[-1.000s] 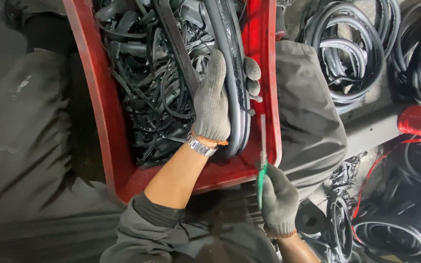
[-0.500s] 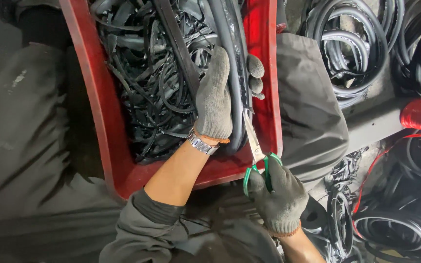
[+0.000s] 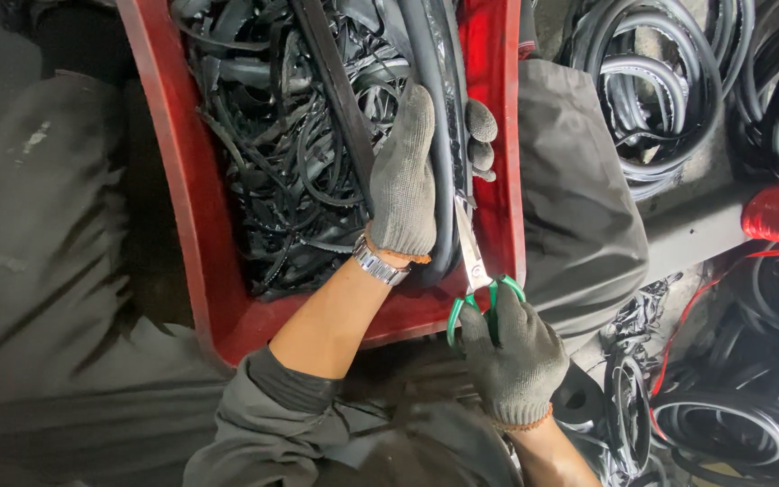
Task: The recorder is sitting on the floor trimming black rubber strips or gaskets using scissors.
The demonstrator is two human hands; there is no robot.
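Rubber strip (image 3: 441, 135) lies along the red crate's (image 3: 214, 271) right wall, clenched by the gloved left hand (image 3: 405, 176) (steadying it); the right hand (image 3: 516, 356) grips green-handled scissors (image 3: 472, 257), blades against it.

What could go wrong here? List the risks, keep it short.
1. The scissors point at the left hand gripping the rubber strip; a slip could nick the gloved fingers.
2. The strip lies among tangled scraps in the red bin, so the blades might catch the wrong piece.
3. The right hand works close to the bin's rim, which may cramp the cut.
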